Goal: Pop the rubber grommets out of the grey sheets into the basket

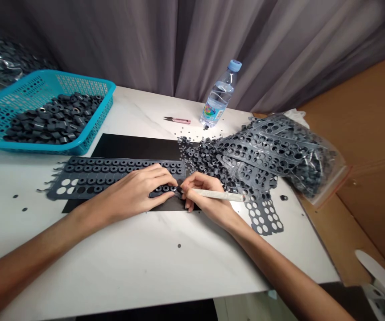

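Note:
A dark grey moulded rubber sheet (122,169) with rows of small round rings lies on a black mat (128,147). Several holes at its left end are bare of rings. My left hand (142,189) lies over the sheet's front right part, its thumb and fingers closed around the end of the front row. My right hand (207,191) grips a pen-like tool (221,195) wrapped in whitish tape. Its handle points right, and the tip is hidden by my fingers at the sheet's right end, close to my left fingertips.
A blue basket (95,129) of loose rings stands at left. Rings and black specks (195,154) are heaped right of the mat, beside punched-out sheets (262,218) and a plastic bag (326,165). Behind are a water bottle (219,98) and pink-handled snips (179,120).

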`<control>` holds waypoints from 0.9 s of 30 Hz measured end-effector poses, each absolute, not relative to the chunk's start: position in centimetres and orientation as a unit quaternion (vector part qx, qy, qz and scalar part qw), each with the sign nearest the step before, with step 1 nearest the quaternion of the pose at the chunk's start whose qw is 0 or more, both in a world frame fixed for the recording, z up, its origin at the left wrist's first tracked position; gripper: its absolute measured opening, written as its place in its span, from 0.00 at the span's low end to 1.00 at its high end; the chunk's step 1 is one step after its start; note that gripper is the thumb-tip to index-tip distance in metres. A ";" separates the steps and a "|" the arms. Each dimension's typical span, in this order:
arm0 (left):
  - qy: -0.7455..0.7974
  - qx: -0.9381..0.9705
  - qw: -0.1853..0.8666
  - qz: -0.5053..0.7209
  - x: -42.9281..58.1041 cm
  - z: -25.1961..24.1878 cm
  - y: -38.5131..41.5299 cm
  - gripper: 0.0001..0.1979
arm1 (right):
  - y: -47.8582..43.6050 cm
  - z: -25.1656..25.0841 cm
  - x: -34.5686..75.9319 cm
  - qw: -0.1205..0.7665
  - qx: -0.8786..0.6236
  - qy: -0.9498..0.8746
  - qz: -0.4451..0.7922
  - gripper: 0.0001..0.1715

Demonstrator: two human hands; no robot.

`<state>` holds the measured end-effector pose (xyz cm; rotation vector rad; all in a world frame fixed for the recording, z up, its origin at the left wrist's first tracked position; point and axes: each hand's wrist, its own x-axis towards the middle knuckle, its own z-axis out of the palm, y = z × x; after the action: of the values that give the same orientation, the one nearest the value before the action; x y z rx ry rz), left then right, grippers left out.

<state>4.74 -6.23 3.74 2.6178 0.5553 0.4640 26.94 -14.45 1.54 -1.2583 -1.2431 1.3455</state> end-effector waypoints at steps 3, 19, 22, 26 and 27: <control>0.194 0.957 0.142 0.161 4.8 3.5 -6.7 0.09 | -14.5 1.4 26.9 0.435 -0.508 -0.517 0.535 0.01; 0.376 0.595 0.626 0.335 4.2 5.8 -5.0 0.11 | -14.5 1.8 27.0 0.480 -0.511 -0.478 0.529 0.05; 0.359 0.559 0.688 0.292 4.2 5.3 -5.3 0.11 | -14.1 2.0 27.2 0.504 -0.518 -0.463 0.513 0.07; 0.338 0.540 0.736 0.230 4.5 5.0 -6.0 0.14 | -13.8 1.6 27.5 0.510 -0.536 -0.463 0.489 0.07; 0.333 0.537 0.743 0.222 4.6 5.0 -6.1 0.15 | -13.7 1.5 27.5 0.507 -0.542 -0.465 0.484 0.07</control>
<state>4.61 -6.08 4.98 1.1762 0.7307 0.4874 27.53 -13.73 1.48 -1.3057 -1.1202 1.1663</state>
